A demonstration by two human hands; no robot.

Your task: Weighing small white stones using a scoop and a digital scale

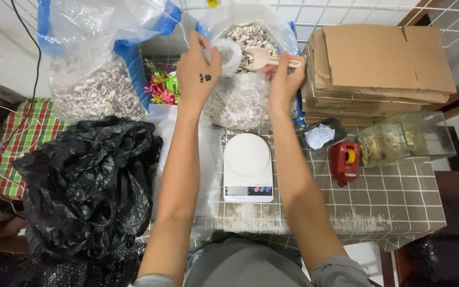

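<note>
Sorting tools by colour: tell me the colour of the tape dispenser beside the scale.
Red, with a yellow roll inside: tape dispenser, head view.

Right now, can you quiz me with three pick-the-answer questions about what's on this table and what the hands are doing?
1. Where is the white kitchen scale?
A. On the tiled table between the two forearms
B. On top of the cardboard stack
C. Inside the black bag

2. What colour is the tape dispenser?
A. Blue
B. Red
C. Yellow

3. What is the right hand doing?
A. Lying flat on the table
B. Pressing the scale
C. Gripping a scoop by its handle

Answers:
1. A, the scale sits on the table, with an arm on each side.
2. B, its body is red, beside the clear box.
3. C, its fingers close on the handle of the pale scoop over the open sack of pebbles, while the left hand holds a small clear bag next to it.
</note>
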